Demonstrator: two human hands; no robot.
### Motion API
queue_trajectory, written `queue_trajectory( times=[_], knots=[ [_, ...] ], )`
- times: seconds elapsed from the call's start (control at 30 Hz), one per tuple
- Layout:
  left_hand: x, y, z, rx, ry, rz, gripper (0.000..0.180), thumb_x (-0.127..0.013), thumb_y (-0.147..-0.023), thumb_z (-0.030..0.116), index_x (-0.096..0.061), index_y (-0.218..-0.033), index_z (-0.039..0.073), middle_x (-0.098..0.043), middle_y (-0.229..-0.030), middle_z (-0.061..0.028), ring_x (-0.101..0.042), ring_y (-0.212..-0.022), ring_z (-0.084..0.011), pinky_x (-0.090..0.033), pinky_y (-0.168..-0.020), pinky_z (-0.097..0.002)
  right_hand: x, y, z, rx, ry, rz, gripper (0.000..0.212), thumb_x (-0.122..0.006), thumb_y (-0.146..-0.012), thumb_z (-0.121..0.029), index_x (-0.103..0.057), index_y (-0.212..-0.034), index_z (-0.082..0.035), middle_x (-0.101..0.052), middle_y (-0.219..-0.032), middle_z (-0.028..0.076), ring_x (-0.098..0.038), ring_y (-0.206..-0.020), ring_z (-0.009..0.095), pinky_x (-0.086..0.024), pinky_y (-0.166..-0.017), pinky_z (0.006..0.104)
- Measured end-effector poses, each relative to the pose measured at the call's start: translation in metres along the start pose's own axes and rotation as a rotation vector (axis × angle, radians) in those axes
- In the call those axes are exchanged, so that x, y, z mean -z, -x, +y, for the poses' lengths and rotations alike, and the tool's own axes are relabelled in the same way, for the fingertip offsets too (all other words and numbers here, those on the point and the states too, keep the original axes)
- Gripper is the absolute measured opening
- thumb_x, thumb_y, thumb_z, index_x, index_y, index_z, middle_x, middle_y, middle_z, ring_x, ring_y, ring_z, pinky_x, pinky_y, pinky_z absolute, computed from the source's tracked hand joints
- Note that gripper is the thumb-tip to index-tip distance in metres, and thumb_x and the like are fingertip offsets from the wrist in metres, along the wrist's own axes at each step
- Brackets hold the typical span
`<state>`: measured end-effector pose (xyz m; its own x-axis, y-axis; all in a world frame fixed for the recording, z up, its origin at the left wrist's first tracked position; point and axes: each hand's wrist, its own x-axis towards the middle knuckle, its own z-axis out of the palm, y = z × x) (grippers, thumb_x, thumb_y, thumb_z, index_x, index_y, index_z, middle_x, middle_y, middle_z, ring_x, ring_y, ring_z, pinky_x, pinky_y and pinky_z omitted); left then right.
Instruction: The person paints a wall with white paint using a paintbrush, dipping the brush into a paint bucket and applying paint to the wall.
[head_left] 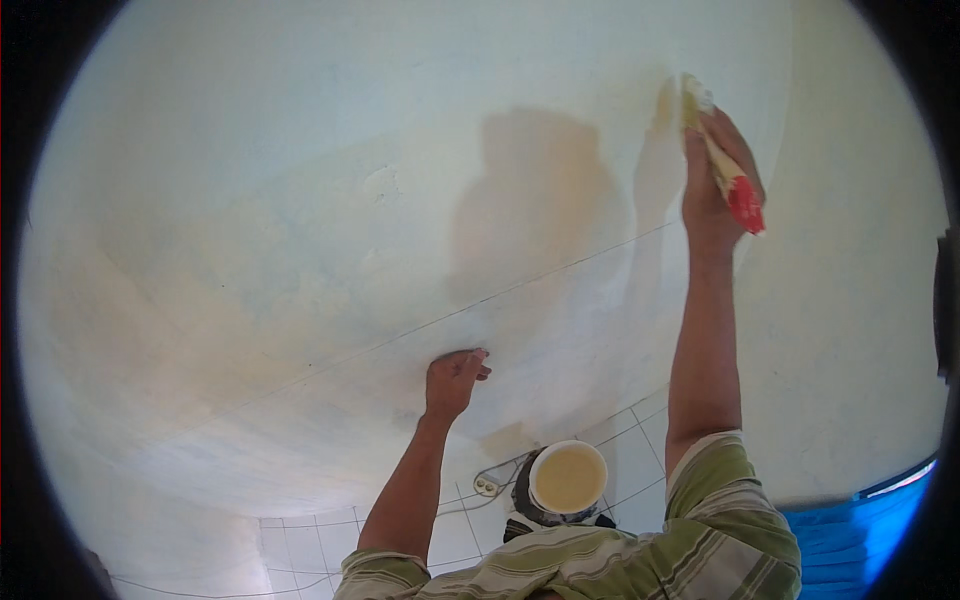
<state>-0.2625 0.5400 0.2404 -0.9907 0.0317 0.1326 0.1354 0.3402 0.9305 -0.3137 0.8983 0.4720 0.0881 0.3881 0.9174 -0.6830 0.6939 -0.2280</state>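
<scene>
My right hand (722,190), raised to the upper right, is wrapped round a paintbrush (738,195) with a cream handle ending in red. The bristle end of the brush, smeared with pale paint, is up against the pale wall (330,240), near its right-hand corner. Lower and left of centre, my left hand (455,382) is held in front of the wall with its fingers curled in and the thumb up against them. I see nothing held in it. A white bucket (568,478) of cream paint stands below, between my arms.
A socket block (487,485) with a cable lies on the white tiled floor (455,540) beside the bucket. Blue cloth (850,540) is at the lower right. A thin dark line crosses the wall, and shadows fall on it. A dark object sits at the right rim.
</scene>
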Motion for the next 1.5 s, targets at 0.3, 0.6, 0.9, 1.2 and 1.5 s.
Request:
queue_trajectory(
  times=[0.3,0.6,0.9,1.2,1.5],
  knots=[
    [0.002,-0.005,-0.01,-0.01,0.017,0.043,0.04,-0.062,-0.099,0.033,-0.074,-0.098,-0.005,-0.074,-0.078,-0.0139,-0.072,-0.072,-0.0182,-0.057,-0.07,-0.0305,-0.055,0.042,-0.122,0.004,-0.571,-0.393,0.024,-0.079,-0.079,-0.005,-0.073,-0.103,-0.009,-0.074,-0.108,0.011,-0.073,-0.1,0.024,-0.058,-0.088,0.034],
    [-0.002,-0.005,-0.012,-0.009,0.074,0.092,0.04,-0.062,-0.1,0.03,-0.073,-0.094,-0.007,-0.073,-0.086,-0.0159,-0.072,-0.071,-0.0212,-0.059,-0.067,-0.0328,-0.008,0.0,0.01,-0.226,-0.379,-0.244,0.026,-0.072,-0.088,0.0,-0.068,-0.114,0.004,-0.068,-0.119,0.014,-0.065,-0.107,0.02,-0.053,-0.097,0.0332],
    [0.0,0.0,-0.004,-0.028,0.08,0.061,0.04,-0.061,-0.1,0.03,-0.073,-0.094,-0.008,-0.073,-0.079,-0.014,-0.071,-0.07,-0.0188,-0.059,-0.068,-0.0313,-0.051,0.002,-0.064,-0.16,-0.24,-0.158,0.021,-0.076,-0.083,0.002,-0.073,-0.104,0.001,-0.073,-0.111,0.015,-0.07,-0.104,0.024,-0.055,-0.094,0.0328],
    [0.001,0.0,-0.002,-0.054,-0.032,0.002,0.043,-0.062,-0.097,0.04,-0.076,-0.097,0.0,-0.075,-0.077,-0.0131,-0.073,-0.071,-0.0176,-0.056,-0.07,-0.0312,-0.107,0.028,-0.222,0.031,-0.82,-0.404,0.026,-0.078,-0.079,-0.004,-0.069,-0.103,-0.011,-0.073,-0.105,0.01,-0.073,-0.094,0.026,-0.06,-0.081,0.034],
    [0.0,-0.003,-0.006,-0.046,-0.059,0.04,0.047,-0.061,-0.096,0.044,-0.076,-0.094,0.0,-0.075,-0.076,-0.0127,-0.073,-0.072,-0.0196,-0.056,-0.072,-0.0326,-0.048,-0.012,-0.051,-0.174,-0.474,-0.308,0.027,-0.072,-0.09,-0.005,-0.068,-0.116,0.001,-0.069,-0.117,0.01,-0.064,-0.101,0.015,-0.053,-0.089,0.029]
  ],
)
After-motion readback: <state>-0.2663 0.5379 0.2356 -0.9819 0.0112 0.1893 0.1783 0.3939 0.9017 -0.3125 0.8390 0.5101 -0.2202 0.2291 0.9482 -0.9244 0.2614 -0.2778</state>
